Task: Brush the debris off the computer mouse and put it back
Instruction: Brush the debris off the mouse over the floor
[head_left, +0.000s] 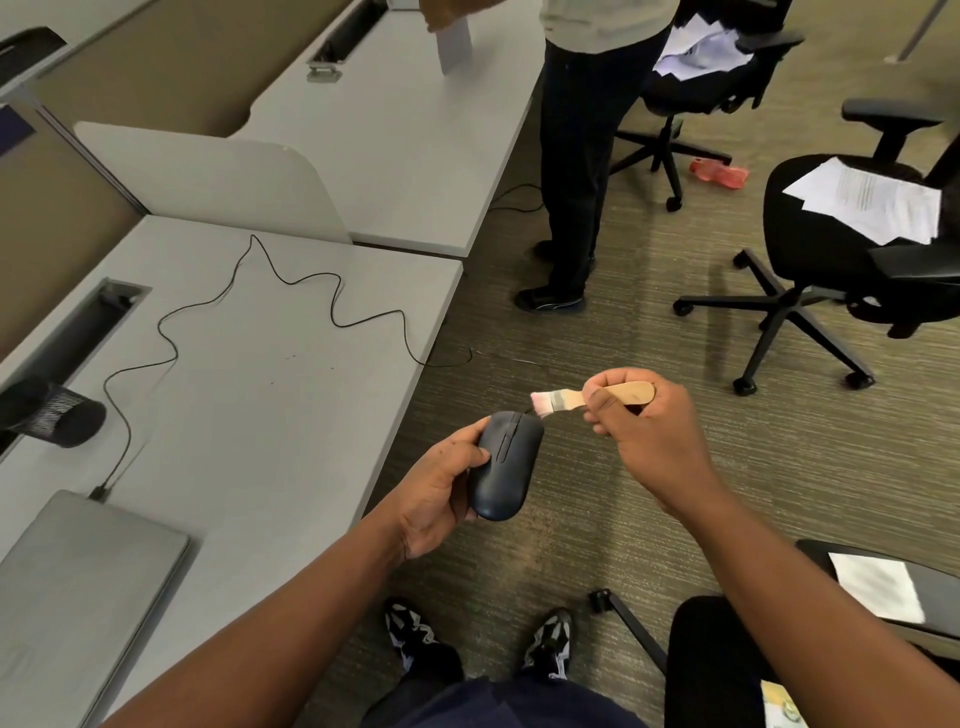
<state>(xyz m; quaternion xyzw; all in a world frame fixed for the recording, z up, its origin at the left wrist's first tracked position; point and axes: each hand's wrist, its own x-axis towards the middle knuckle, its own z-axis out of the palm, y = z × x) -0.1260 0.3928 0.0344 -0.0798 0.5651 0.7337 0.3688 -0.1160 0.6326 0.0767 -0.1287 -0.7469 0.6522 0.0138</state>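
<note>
A black computer mouse (506, 465) is held above the carpet, just off the desk's right edge, with my left hand (441, 493) gripping it from the left and underneath. My right hand (644, 431) grips the wooden handle of a small brush (582, 399). The brush's pale bristles touch or hover at the mouse's front right corner. The mouse's thin black cable (291, 283) snakes across the grey desk (260, 415) to a closed grey laptop (78, 587) at the lower left.
A black mesh cup (52, 413) lies on the desk's left side beside a cable slot (78, 327). Another person (576, 156) stands by the far desk. Office chairs with papers (857, 249) stand to the right. My feet (478, 639) are on the carpet.
</note>
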